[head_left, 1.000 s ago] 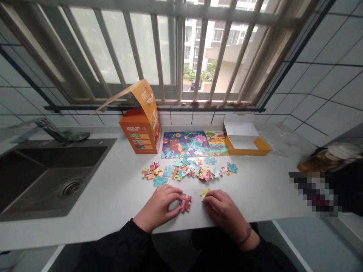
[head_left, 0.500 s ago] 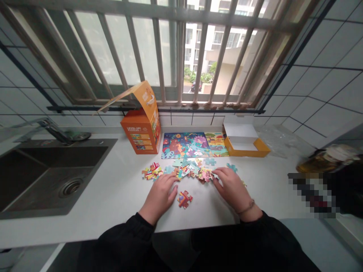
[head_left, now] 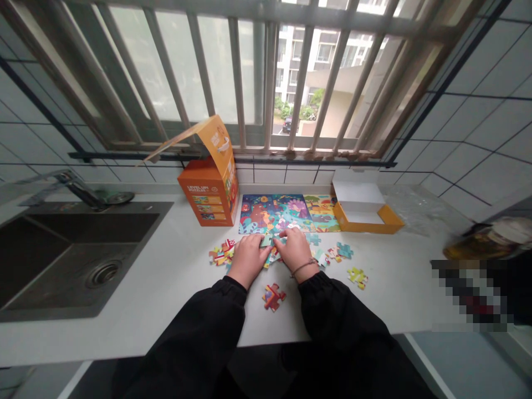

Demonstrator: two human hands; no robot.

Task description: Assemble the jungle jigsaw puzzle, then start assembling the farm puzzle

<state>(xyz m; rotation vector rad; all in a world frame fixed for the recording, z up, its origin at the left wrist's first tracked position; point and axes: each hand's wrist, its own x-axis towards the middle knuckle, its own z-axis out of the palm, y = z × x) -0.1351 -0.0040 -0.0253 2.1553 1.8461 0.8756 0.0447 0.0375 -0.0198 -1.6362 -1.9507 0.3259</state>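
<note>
Over the puzzle heap my two hands have come close together. My left hand [head_left: 248, 259] is closed, its fingertips on a pale green puzzle piece [head_left: 266, 241]. Just to the right, my right hand [head_left: 296, 254] has its fingers curled onto a teal puzzle piece at the heap's edge, partly hidden by the fingers. Other puzzle pieces [head_left: 272, 258] lie between and under the hands. A red and purple puzzle piece [head_left: 273, 297] rests alone nearer to me. To the left sits a small pile of red and yellow pieces [head_left: 222, 253].
Behind the hands lies an assembled puzzle picture [head_left: 274, 213]. An orange puzzle box [head_left: 206, 191] stands left of it, an open yellow box [head_left: 369, 220] right. Loose teal [head_left: 344, 250] and yellow-green [head_left: 358, 277] pieces lie rightward. A sink [head_left: 137, 266] is at left.
My right hand has moved left from the heap's right side to beside my left hand. The left hand has shifted slightly up and right. The yellow-green piece at right is now uncovered.
</note>
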